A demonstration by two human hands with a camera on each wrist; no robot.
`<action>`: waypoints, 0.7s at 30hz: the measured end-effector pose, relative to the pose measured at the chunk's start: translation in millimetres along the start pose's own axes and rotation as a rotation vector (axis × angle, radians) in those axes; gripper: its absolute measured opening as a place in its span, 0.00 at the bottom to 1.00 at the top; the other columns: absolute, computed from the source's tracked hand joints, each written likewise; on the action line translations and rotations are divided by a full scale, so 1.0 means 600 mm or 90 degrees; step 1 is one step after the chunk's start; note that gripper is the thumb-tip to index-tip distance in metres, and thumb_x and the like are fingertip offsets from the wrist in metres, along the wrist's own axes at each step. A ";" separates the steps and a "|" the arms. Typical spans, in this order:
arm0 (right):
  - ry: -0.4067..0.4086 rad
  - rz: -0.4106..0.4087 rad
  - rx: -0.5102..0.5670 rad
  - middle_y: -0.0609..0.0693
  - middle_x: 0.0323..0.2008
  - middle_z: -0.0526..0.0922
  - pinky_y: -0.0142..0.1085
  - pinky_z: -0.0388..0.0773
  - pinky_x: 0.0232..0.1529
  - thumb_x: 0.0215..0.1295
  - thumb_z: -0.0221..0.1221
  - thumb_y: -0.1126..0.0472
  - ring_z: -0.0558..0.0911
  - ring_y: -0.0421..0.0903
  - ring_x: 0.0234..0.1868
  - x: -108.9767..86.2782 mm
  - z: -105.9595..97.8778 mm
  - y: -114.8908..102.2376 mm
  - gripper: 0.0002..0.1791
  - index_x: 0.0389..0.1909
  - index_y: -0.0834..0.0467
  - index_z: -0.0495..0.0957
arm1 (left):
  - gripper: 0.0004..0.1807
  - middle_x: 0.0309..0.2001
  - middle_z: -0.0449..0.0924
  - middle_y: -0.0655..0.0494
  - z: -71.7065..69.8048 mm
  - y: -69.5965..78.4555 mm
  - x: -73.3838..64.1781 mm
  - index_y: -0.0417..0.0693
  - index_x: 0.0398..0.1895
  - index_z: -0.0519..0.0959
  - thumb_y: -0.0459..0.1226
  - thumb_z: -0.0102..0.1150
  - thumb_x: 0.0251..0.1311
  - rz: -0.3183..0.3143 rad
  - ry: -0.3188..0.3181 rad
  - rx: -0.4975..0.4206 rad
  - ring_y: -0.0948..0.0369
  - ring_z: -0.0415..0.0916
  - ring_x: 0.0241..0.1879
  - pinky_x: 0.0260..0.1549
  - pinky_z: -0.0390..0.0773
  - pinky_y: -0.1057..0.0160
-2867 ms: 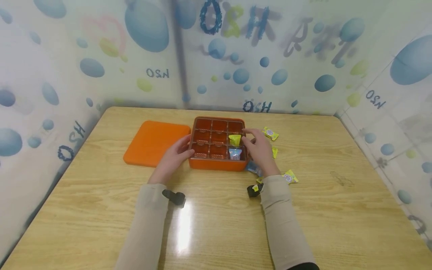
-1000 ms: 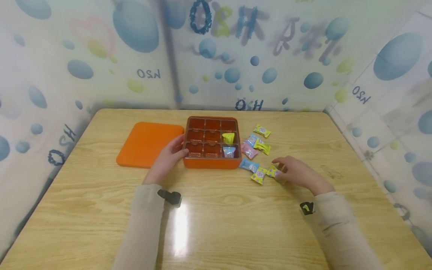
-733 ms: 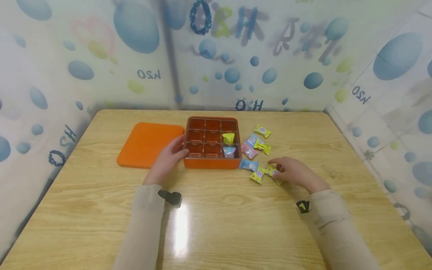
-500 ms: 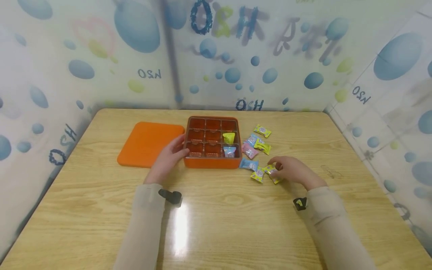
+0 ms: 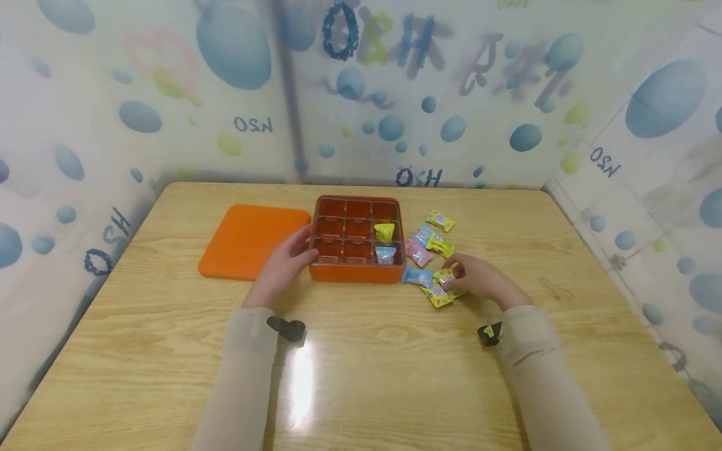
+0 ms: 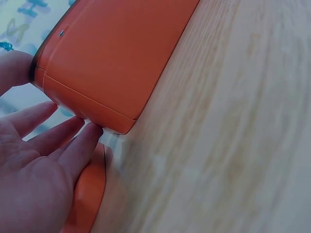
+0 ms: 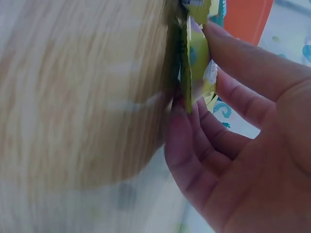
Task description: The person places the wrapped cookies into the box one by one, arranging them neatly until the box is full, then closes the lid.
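Right of centre in the head view, my right hand pinches a held yellow sweet between thumb and fingers, low over the table. Forearm enters from the lower right; fingers are bent. In my judgement, the plump middle gives a surer hold than the crimped ends, and a straight lift would best avoid dragging the second yellow sweet, crowded beside it, or the loose blue sweet to its left. Mid-frame, my left hand grips the orange box, thumb at the rim, fingertips against the outer left wall; steadying appears adequate. Its right column bears a boxed blue sweet in front, a boxed yellow sweet behind. Left of centre, the orange lid lies flat.
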State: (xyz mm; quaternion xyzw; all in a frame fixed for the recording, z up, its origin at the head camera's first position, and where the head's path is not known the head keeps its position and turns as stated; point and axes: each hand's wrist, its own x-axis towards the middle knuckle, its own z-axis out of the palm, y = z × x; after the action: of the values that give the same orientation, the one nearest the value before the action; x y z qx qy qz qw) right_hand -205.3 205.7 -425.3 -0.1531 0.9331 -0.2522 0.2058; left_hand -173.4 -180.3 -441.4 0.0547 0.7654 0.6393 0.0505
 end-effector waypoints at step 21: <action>-0.044 0.027 0.032 0.53 0.33 0.70 0.36 0.65 0.30 0.55 0.57 0.58 0.68 0.48 0.32 0.042 0.005 -0.030 0.20 0.50 0.57 0.71 | 0.32 0.65 0.57 0.60 -0.001 -0.007 0.002 0.56 0.67 0.55 0.39 0.52 0.60 -0.002 0.004 0.013 0.58 0.57 0.62 0.58 0.58 0.54</action>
State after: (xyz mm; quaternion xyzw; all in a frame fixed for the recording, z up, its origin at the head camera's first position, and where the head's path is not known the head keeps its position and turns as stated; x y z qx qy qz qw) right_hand -222.7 179.4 -425.9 -0.1370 0.9217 -0.2657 0.2470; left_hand -174.8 -181.6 -445.5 0.0523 0.7723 0.6312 0.0487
